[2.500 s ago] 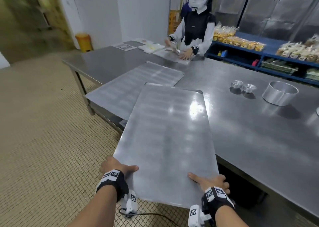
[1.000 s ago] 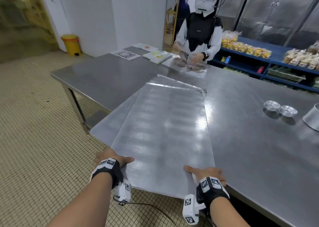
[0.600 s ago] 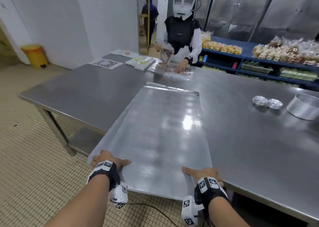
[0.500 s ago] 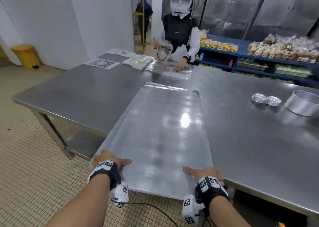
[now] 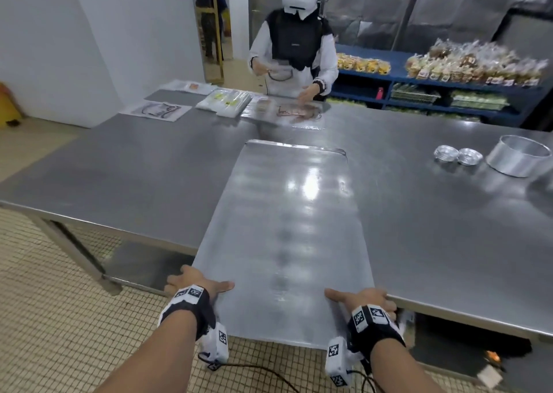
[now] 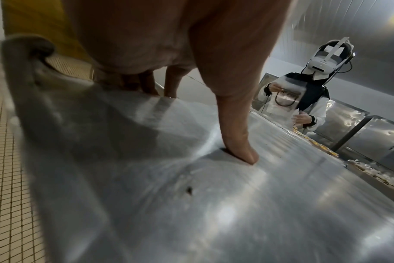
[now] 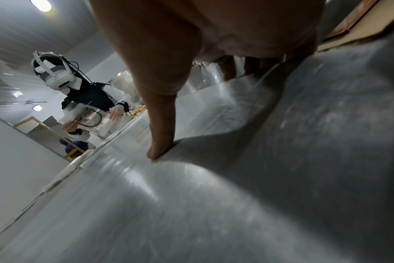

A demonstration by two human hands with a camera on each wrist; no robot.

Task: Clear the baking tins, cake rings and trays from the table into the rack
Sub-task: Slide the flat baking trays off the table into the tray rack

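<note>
Steel flat rectangular baking tray [image 5: 287, 228], half overhanging the surface [image 5: 449, 243], is pinched at its near corners by left hand [image 5: 191, 283] and right hand [image 5: 366, 298] (thumbs on top); lift it level, evenly.

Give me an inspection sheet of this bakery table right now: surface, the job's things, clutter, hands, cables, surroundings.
Surface: steel table, bare metal near the wearer.
Job's things: flat tray overhanging the near edge; cake ring and two small tins at far right.
Clutter: papers and plastic bags at the far side.
Hands: left hand and right hand grip the tray's near corners, thumbs on top.
Cables: black cable hanging below the wrists.
Surroundings: another person working opposite; blue shelves of packaged bread; tiled floor.
</note>
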